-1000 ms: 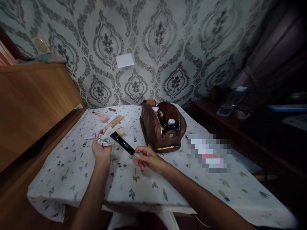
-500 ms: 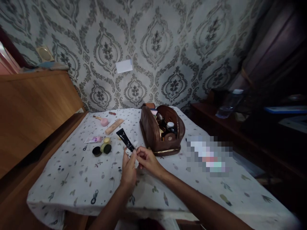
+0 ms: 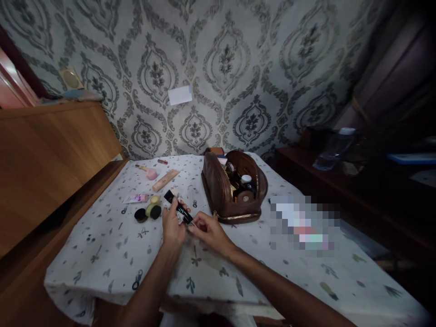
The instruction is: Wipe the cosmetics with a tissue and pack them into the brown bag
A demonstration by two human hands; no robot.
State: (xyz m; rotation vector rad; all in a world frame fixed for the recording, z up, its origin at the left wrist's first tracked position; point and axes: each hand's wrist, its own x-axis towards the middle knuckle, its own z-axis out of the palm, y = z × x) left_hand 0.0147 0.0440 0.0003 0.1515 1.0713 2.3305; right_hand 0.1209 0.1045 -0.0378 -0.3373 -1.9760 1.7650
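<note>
My left hand is closed around a black squeeze tube, which slants with its flat end up and to the left. A bit of white tissue shows beside the tube, under the left fingers. At the lower end, the fingers of my right hand are pinched together at the tube's narrow tip; whether they also hold a cap is hidden. Beyond my right hand stands an unzipped brown toiletry bag with bottles inside, one a dark bottle with a white cap.
Left on the patterned tablecloth lie small round pots, a pink-capped white tube, a beige tube, a pink round-headed item and a small reddish stick. A blurred-out object lies right; a water bottle stands beyond.
The black tube has shifted a little and now lies lower in my left hand, its lower end clear of the left fingers. My right fingers have come to that end. The view has shifted slightly.
</note>
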